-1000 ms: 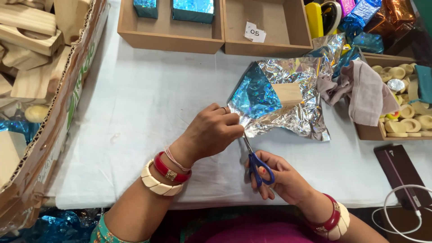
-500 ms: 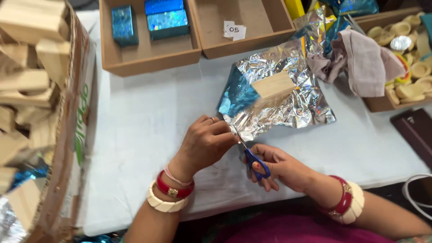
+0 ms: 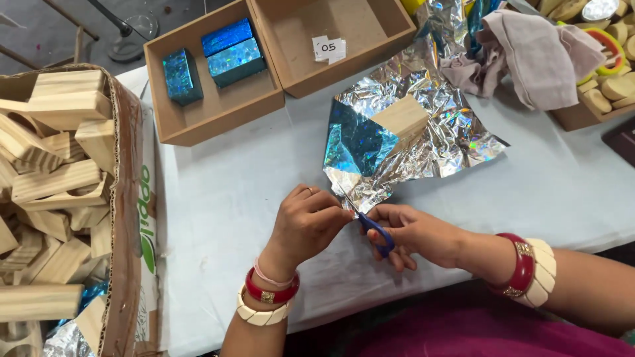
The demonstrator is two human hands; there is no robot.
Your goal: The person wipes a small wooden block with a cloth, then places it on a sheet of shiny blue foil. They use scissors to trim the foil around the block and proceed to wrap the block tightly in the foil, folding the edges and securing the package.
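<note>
On the white table (image 3: 225, 192), my left hand (image 3: 307, 221) pinches the foil sheet (image 3: 423, 142) beside the wooden block (image 3: 400, 118); my right hand (image 3: 413, 233) grips blue-handled scissors (image 3: 374, 228).

White-covered table (image 3: 231, 192), bearing a crumpled foil sheet (image 3: 423, 132), two shallow cardboard trays (image 3: 198, 125) (image 3: 311, 76), a grey cloth (image 3: 536, 56), and a large cardboard box of wooden blocks (image 3: 126, 198) at its edge.

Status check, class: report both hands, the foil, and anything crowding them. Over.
Left hand pinching foil sheet edge. Right hand working blue-handled scissors at it. Wooden block on foil. Nothing crowding.
</note>
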